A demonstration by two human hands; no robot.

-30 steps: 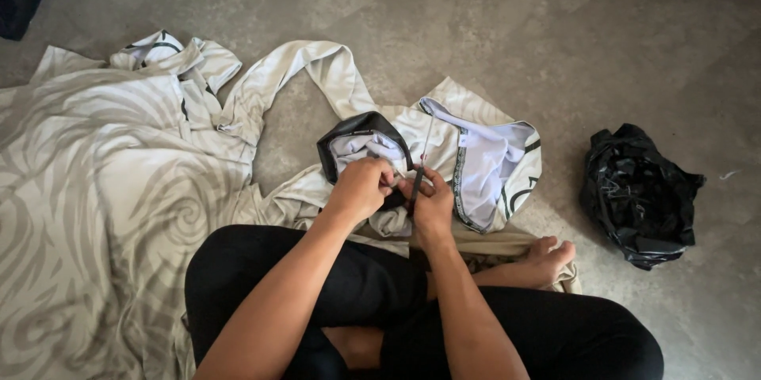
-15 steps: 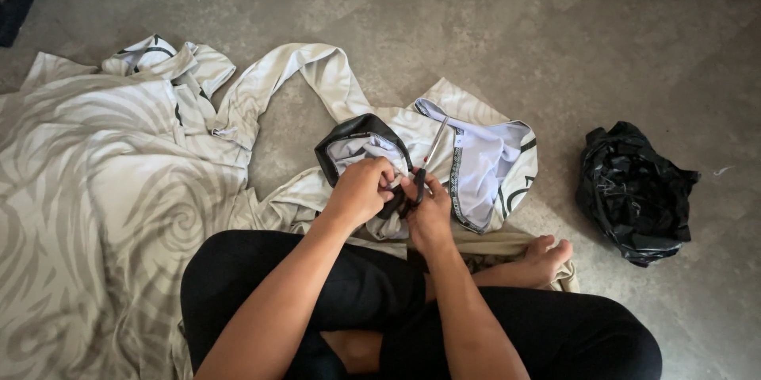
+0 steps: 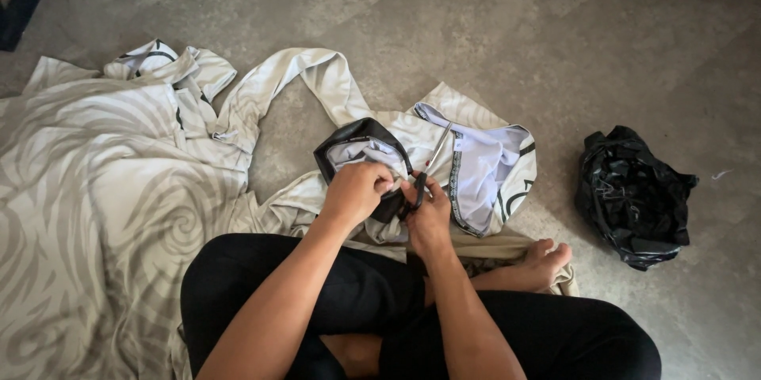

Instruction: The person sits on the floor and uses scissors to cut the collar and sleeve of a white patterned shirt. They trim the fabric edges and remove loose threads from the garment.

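I sit cross-legged on the floor in black trousers. My left hand [image 3: 357, 190] grips a fold of white cloth with a black band [image 3: 361, 142]. Right beside it, my right hand [image 3: 428, 217] is closed on the dark handles of a pair of scissors [image 3: 432, 160], whose blades point up and away over the cloth. The cloth is part of a pale garment with grey swirls [image 3: 103, 213] that spreads to my left. Another piece with a lilac inside and patterned trim [image 3: 487, 174] lies just right of the scissors.
A crumpled black plastic bag [image 3: 634, 194] lies on the grey stone floor [image 3: 491, 39] to my right. My bare foot [image 3: 547, 257] rests on a strip of beige cloth. A dark furniture edge [image 3: 28, 0] shows at the top left.
My hands have stayed together at the black-banded cloth with the scissors; the view has drifted slightly. Nothing else has visibly moved.
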